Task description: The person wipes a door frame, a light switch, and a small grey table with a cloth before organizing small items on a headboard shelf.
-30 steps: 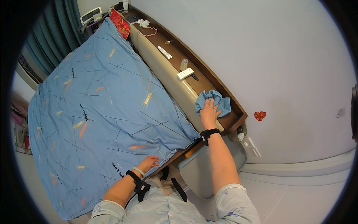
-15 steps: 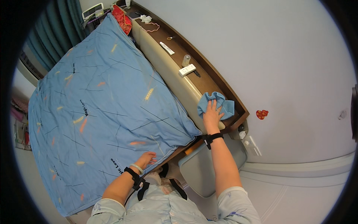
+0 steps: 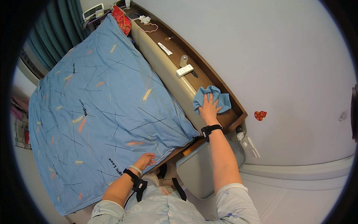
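My right hand (image 3: 209, 109) lies palm down with its fingers spread on a crumpled blue cloth (image 3: 223, 100). The cloth rests on the near end of the brown wooden headboard shelf (image 3: 175, 50), partly hidden under the hand. My left hand (image 3: 145, 161) hovers over or rests on the near edge of the blue patterned bedspread (image 3: 112, 108), its fingers loosely bent and holding nothing. Farther along the shelf from the cloth are a white remote control (image 3: 185, 70), a dark slim object (image 3: 194, 74) and a small clear bottle (image 3: 183, 61).
A white tube (image 3: 165, 49), a pink cord loop (image 3: 149, 28) and crumpled tissue (image 3: 144, 19) lie farther up the shelf. The beige padded headboard front (image 3: 164, 69) borders the bed. Below the shelf's near end stands a grey bin-like container (image 3: 197, 175), with a white power strip (image 3: 250, 147) beside it.
My right hand and the blue cloth have shifted slightly up the shelf, toward the remote control. The left hand is nearly still. The whole view has moved a little.
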A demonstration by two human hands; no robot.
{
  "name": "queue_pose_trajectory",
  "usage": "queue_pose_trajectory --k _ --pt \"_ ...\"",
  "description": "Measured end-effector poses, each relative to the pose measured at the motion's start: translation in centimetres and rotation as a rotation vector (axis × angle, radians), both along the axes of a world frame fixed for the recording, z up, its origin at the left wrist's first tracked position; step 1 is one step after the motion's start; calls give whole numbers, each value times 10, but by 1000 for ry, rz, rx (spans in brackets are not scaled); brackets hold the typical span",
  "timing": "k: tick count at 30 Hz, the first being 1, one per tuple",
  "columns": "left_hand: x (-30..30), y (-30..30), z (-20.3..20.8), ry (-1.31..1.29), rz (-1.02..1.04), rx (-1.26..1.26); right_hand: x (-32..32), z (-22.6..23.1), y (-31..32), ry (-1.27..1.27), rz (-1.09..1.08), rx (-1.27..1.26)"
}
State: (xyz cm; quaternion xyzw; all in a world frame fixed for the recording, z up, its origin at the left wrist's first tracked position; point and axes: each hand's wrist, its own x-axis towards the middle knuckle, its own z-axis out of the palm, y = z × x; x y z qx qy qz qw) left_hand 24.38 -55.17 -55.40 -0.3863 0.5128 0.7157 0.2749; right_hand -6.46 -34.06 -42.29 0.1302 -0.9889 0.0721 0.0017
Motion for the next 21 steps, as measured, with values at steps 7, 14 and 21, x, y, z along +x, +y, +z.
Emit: queue_pose_trajectory --k 7,14,21 --pt "3 9 -6 17 16 39 23 -3 8 57 -15 -7" --pt "4 14 1 14 20 38 37 -16 21 101 -50 16" --pt "8 5 6 17 52 7 32 4 8 75 -80 31"
